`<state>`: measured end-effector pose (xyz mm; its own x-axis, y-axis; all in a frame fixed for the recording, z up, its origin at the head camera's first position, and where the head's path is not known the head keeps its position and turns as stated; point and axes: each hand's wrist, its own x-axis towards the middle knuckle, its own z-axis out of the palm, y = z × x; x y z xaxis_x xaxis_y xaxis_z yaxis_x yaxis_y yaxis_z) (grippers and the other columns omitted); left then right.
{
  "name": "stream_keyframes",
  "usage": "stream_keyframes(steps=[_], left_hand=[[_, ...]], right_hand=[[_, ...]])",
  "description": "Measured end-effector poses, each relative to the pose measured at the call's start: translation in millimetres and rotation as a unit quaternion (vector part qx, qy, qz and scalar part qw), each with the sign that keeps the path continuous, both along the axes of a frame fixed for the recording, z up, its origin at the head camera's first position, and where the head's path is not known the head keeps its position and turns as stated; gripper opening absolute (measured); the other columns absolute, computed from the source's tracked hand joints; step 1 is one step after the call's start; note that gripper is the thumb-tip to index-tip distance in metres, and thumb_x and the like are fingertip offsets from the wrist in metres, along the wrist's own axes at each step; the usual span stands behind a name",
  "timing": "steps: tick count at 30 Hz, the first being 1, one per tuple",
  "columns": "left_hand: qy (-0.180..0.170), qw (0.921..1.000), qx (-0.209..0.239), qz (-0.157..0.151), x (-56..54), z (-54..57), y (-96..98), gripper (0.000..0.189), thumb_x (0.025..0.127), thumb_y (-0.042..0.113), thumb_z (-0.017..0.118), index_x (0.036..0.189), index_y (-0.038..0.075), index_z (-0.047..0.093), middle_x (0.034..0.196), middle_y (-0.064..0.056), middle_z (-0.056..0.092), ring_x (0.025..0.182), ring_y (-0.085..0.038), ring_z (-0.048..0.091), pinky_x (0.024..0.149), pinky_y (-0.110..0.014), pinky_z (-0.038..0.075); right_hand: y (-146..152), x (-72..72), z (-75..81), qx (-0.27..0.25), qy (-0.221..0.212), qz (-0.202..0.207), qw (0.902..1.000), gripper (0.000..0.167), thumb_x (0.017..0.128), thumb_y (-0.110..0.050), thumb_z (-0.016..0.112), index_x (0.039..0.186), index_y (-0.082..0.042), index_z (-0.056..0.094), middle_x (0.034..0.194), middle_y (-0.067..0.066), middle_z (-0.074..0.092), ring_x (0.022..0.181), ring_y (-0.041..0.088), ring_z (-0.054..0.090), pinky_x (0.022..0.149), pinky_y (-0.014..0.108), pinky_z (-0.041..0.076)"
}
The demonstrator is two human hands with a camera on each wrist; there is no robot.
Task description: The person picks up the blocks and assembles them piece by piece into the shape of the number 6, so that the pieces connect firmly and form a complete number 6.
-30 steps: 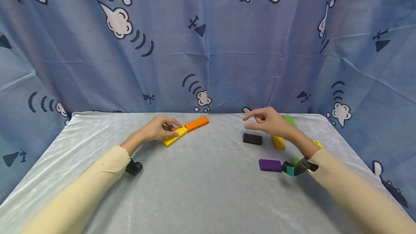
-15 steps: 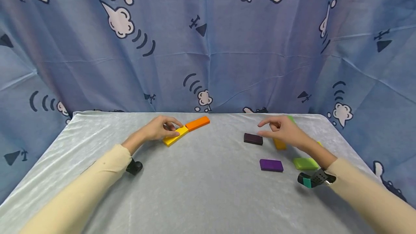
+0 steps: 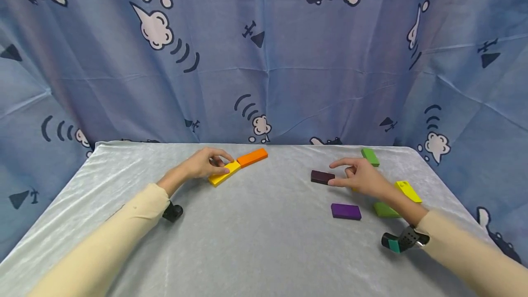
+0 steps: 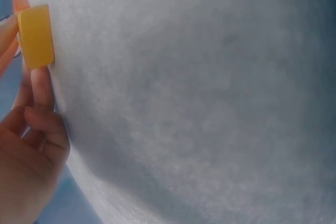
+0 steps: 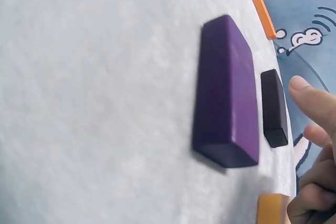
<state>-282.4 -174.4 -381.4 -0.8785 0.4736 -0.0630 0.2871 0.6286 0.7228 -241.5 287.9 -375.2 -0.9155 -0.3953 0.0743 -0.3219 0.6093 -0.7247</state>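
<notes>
On the left of the head view, my left hand (image 3: 203,164) pinches a yellow block (image 3: 220,178) lying on the cloth. An orange block (image 3: 253,157) extends from its far end, their ends meeting. My right hand (image 3: 364,178) hovers by a dark, nearly black block (image 3: 321,177), its thumb at the block's right end and index finger stretched above. Between these fingers nothing is held; the right wrist view shows the dark block (image 5: 273,109) apart from the fingertip. Nearer lies a purple block (image 3: 345,211). Under the right hand, an amber block (image 5: 270,209) is mostly hidden in the head view.
Beyond the right hand lies a green block (image 3: 370,157). A bright yellow block (image 3: 408,191) and a lime green block (image 3: 384,210) sit by the right forearm, which partly covers them. A patterned blue curtain (image 3: 264,58) hangs behind the pale cloth-covered table (image 3: 247,242).
My right hand has moved right, then down toward the dark block, uncovering the green blocks and the bright yellow one. The left hand stays on the yellow block.
</notes>
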Motion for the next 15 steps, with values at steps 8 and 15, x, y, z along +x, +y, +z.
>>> stream_keyframes(steps=[8, 15], left_hand=[[0.005, 1.0, -0.003, -0.003, -0.3, -0.3, -0.5, 0.03, 0.093, 0.013, 0.077, 0.123, 0.01, 0.073, 0.098, -0.005, 0.069, 0.089, -0.02, 0.063, 0.081, -0.036, 0.054], [0.008, 0.9999, -0.002, -0.007, 0.8, 0.7, -0.6, 0.03, 0.093, 0.012, 0.076, 0.122, 0.01, 0.073, 0.097, -0.005, 0.068, 0.088, -0.021, 0.062, 0.08, -0.035, 0.053]], right_hand=[[-8.5, 9.5, -5.3, -0.023, -0.002, -0.025, 0.9994, 0.049, 0.084, -0.023, 0.086, 0.123, 0.001, 0.069, 0.054, -0.003, 0.03, 0.046, 0.008, 0.023, 0.045, 0.026, 0.025], [-15.1, 14.0, -6.6, -0.042, -0.047, -0.072, 0.9954, 0.057, 0.083, -0.028, 0.086, 0.128, 0.003, 0.066, 0.054, -0.002, 0.031, 0.047, 0.01, 0.024, 0.045, 0.026, 0.024]])
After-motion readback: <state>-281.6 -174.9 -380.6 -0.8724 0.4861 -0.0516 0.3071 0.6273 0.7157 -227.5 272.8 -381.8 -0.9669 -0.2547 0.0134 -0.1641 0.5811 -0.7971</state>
